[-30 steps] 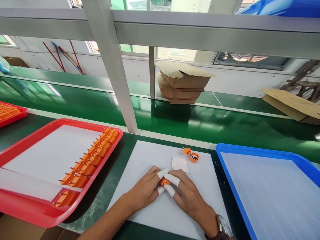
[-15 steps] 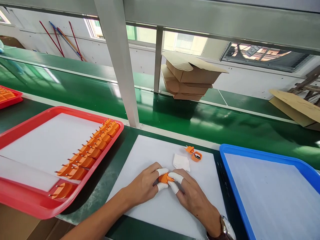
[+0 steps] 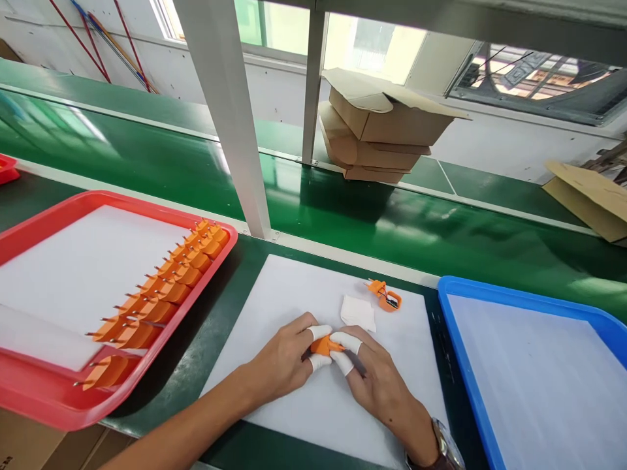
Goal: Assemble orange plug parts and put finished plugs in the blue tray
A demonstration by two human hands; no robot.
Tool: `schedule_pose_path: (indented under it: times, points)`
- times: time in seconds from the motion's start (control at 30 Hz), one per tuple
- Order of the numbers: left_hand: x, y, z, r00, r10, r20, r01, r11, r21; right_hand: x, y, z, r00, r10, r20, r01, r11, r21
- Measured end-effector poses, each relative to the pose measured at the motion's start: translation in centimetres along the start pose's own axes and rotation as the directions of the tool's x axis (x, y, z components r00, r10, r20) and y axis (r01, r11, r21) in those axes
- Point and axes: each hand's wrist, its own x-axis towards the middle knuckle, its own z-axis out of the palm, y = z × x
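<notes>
Between both hands, just above the white mat (image 3: pixel 274 287), is an orange plug (image 3: pixel 321 345), partly hidden by fingertips in white finger cots. My left hand (image 3: pixel 289 356) pinches its left end with thumb and forefinger. From the right, my right hand (image 3: pixel 375 369) grips the other end. Beyond the hands lies a folded white cloth or paper (image 3: pixel 358 313). Close to it sits an opened orange plug (image 3: pixel 390 300), its two parts joined by thin wires, with a dark piece inside one part.
At left, a red tray (image 3: pixel 122 201) holds rows of orange plugs (image 3: pixel 164 287) with metal pins. A blue tray (image 3: pixel 470 365) with a white liner stands at right. A grey post (image 3: pixel 230 124) rises behind the mat. Cardboard boxes (image 3: pixel 386 127) are stacked beyond the green conveyor belt (image 3: pixel 313 215).
The camera view has tilted down slightly, so the background sits higher in the picture. Both hands keep their grip on the orange plug, with only slight finger movement.
</notes>
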Motion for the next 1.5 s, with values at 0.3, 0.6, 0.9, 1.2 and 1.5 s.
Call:
schedule_pose_path:
  times: [0.3,0.6,0.9,1.2,1.5]
  points:
    - [0.18,0.09,-0.16,0.999,-0.021,0.029,0.022,1.000,-0.017,0.73,-0.14,-0.69,0.994,0.094,0.063,-0.100,0.990,0.096]
    - [0.26,0.10,0.14,0.998,-0.041,-0.036,0.042,0.999,0.015,0.36,0.60,-0.28,0.999,0.040,-0.005,-0.040,0.998,0.046]
    - [0.38,0.50,-0.28,0.997,-0.072,0.017,0.072,0.997,-0.041,0.34,0.09,-0.74,0.998,0.044,0.051,-0.045,0.999,0.016]
    - [0.34,0.29,-0.25,0.995,-0.088,0.038,0.090,0.993,-0.071,0.33,0.25,-0.62,0.998,0.064,0.016,-0.065,0.997,0.043]
    - [0.56,0.56,0.06,0.999,-0.047,0.002,0.047,0.998,-0.048,0.24,0.02,0.23,0.998,0.046,-0.053,-0.045,0.999,0.014]
